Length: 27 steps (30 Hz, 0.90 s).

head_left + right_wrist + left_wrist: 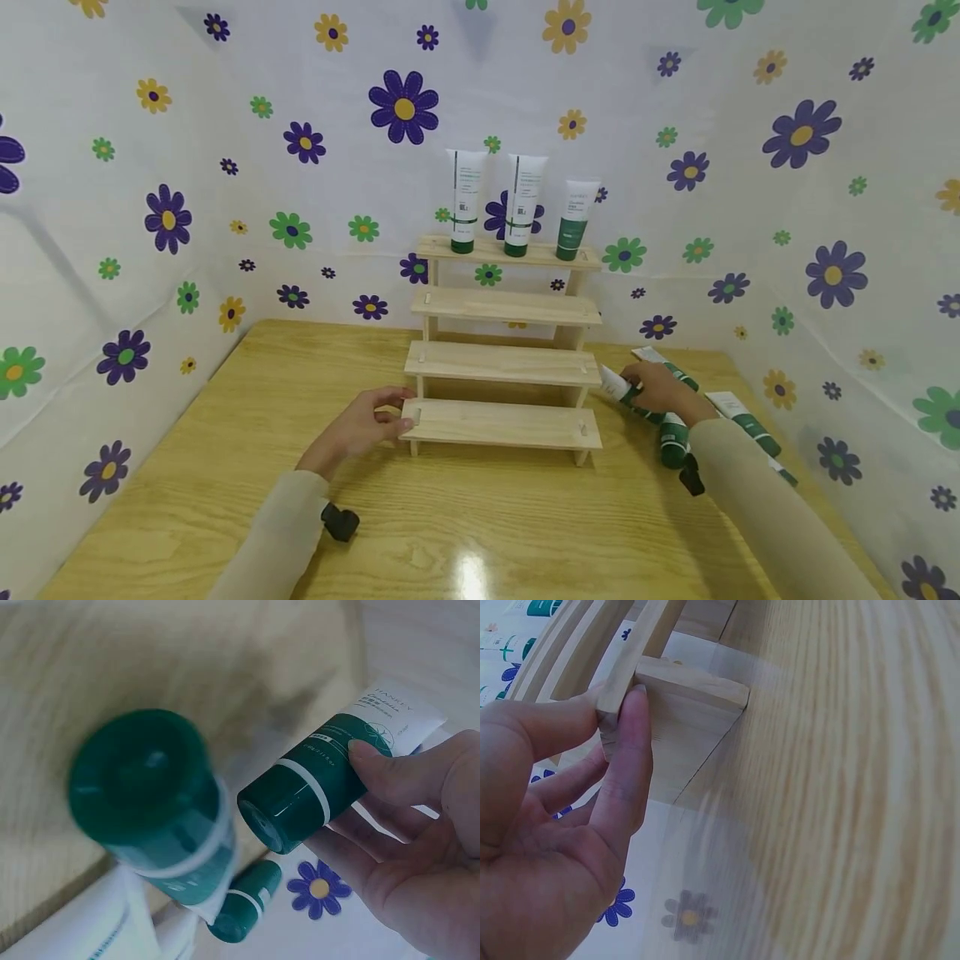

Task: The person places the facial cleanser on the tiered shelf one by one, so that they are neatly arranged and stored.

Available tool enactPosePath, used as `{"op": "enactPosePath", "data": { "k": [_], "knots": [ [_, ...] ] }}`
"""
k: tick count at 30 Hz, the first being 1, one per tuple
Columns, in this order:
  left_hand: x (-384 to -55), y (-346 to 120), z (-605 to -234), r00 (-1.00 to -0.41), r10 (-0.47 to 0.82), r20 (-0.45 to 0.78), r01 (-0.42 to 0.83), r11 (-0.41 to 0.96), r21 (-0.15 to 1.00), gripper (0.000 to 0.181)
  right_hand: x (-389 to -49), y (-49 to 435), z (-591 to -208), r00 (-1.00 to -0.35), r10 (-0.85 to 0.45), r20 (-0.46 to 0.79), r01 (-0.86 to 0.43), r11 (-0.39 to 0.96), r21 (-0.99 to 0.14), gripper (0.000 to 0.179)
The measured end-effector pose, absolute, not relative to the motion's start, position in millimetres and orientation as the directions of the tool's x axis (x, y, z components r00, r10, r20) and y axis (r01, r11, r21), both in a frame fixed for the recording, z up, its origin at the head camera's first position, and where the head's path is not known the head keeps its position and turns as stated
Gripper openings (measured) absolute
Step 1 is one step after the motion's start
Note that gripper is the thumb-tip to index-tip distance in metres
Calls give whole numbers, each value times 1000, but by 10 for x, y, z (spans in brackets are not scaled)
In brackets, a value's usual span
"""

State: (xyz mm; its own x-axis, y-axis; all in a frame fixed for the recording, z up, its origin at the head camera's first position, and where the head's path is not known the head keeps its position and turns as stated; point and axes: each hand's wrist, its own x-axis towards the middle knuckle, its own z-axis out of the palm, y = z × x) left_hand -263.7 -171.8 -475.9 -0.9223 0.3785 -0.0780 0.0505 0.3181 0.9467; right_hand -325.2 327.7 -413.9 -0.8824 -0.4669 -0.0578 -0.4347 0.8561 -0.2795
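My left hand [363, 425] pinches the left end of the lowest board of a four-step wooden display stand [502, 423]. In the left wrist view, the thumb and fingertips lie on either side of that board's end [620, 690]. To the right of the stand, my right hand [660, 390] holds a white and green squeeze tube [307, 776], its thumb on the green part and its fingers underneath. The tube's white end points toward the stand in the head view. Close to this hand lies another green-capped tube [673, 442].
Three white and green tubes stand on the top step: two tall ones [467, 200] and a shorter one [576, 221] at right. More tubes [746, 423] lie on the right of the wooden table [420, 525]. Flower-patterned cloth [330, 208] walls the back and sides.
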Motion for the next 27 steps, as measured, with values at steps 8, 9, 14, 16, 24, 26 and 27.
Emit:
{"op": "enactPosePath", "data": {
  "k": [8, 9, 14, 16, 24, 26, 27],
  "knots": [
    [-2633, -1712, -4746, -926, 366, -94, 36, 333, 942, 50, -3252, 3344, -3891, -902, -432, 20, -401, 818, -413, 34],
    [-2634, -1711, -4745, -926, 367, -95, 36, 334, 942, 50, -3240, 3341, -3854, -908, -419, 15, -386, 820, -422, 35],
    [-2642, -1708, -4745, -925, 370, -90, 40, 329, 944, 49, -3226, 3342, -3725, -914, -405, 24, -375, 821, -431, 38],
    [-2643, -1708, -4747, -925, 371, -86, 45, 330, 943, 49, -3236, 3349, -3695, -914, -405, 39, -381, 818, -431, 38],
    [-2632, -1708, -4740, -925, 370, -81, 51, 334, 941, 49, -3249, 3335, -3556, -922, -379, 75, -367, 800, -475, 40],
    [-2630, -1708, -4735, -926, 369, -87, 44, 331, 943, 49, -3255, 3321, -3516, -932, -355, 73, -345, 804, -484, 42],
    [-2630, -1707, -4734, -926, 368, -88, 41, 329, 943, 49, -3255, 3308, -3491, -938, -341, 70, -330, 806, -491, 43]
  ]
}}
